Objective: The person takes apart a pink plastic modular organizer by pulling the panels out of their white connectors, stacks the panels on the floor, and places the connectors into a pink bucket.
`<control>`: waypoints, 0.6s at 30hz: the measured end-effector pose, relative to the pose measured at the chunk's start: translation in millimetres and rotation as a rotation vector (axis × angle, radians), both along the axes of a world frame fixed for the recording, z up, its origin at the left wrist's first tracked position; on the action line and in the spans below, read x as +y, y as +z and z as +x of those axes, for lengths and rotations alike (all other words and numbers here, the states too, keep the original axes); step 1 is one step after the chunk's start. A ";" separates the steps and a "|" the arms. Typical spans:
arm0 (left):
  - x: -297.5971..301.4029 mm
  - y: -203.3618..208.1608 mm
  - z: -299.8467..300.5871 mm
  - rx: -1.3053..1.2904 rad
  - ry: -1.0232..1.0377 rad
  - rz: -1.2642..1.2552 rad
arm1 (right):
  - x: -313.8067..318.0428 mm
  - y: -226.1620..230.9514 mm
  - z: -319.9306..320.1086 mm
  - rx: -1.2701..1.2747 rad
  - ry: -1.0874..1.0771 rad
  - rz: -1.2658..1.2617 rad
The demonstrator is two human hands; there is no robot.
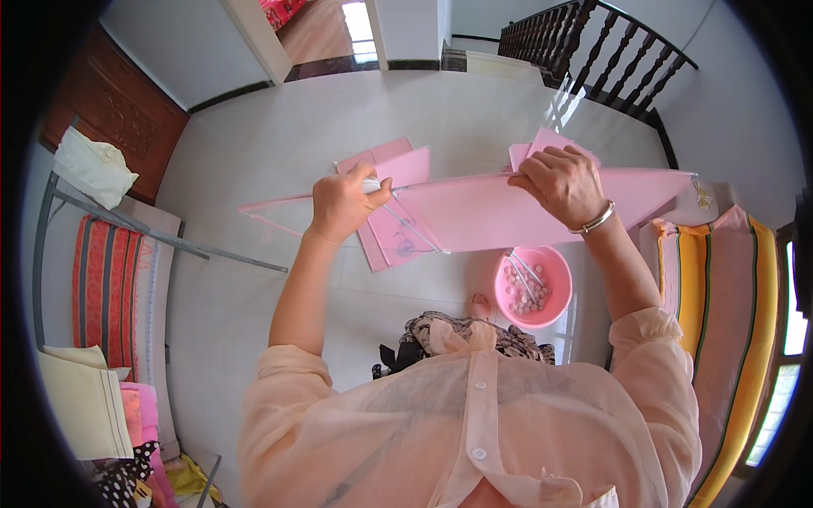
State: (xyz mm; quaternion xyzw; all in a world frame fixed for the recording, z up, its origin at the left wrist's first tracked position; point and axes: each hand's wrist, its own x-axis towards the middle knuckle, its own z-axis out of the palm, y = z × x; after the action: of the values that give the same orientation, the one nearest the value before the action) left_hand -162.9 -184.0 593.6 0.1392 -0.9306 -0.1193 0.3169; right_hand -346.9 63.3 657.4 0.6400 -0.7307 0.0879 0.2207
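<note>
A long, flat pink panel [500, 212] spans the space in front of me, its upper edge raised. My right hand [566, 190], with a silver bangle at the wrist, has its fingers curled over that upper edge. My left hand [345, 201] is closed beside the panel's left part around a small white piece [371, 184] whose kind I cannot make out. A thin white rod [415, 227] runs from near that hand down to the panel's lower edge. Further pink panels [381, 241] show behind and below, partly hidden.
A pink bucket [533, 313] with many small round pieces and rods stands on the pale tiled floor [254, 152]. At right is a striped couch [720, 271]. A grey metal frame [152, 224] and folded cloths [85, 406] are at left. Dark railings [593, 59] stand far back.
</note>
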 end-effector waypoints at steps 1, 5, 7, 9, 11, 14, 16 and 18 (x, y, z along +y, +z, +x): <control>-1.1 -2.5 -0.5 0.048 0.063 0.015 | 3.8 -1.0 -7.2 0.006 -0.020 -0.052; -66.8 -14.0 56.5 0.281 0.448 0.319 | 62.7 -20.7 -78.0 -0.208 -0.343 -0.166; -108.7 -28.7 97.3 0.545 0.586 0.614 | 121.3 -50.9 -125.3 -0.693 -0.413 -0.501; -131.8 -45.6 133.9 0.958 0.737 1.046 | 170.2 -73.2 -157.3 -0.912 -0.471 -0.825; -138.2 -65.1 169.2 1.057 0.870 1.134 | 217.5 -91.7 -177.8 -1.075 -0.571 -1.143; -134.9 -78.0 194.2 1.170 0.897 1.183 | 250.5 -111.3 -174.7 -1.127 -0.616 -1.331; -128.8 -77.0 191.0 1.218 0.722 1.113 | 257.6 -110.2 -165.4 -1.166 -0.547 -1.461; -121.9 -69.3 176.1 1.118 0.750 1.083 | 254.4 -113.2 -157.1 -1.173 -0.537 -1.430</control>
State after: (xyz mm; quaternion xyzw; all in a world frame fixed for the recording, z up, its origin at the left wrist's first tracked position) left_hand 13.2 -305.9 524.3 0.4899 -0.3458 -0.4850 0.6366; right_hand -504.0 317.8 544.2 0.0196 -0.6206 0.7650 0.1707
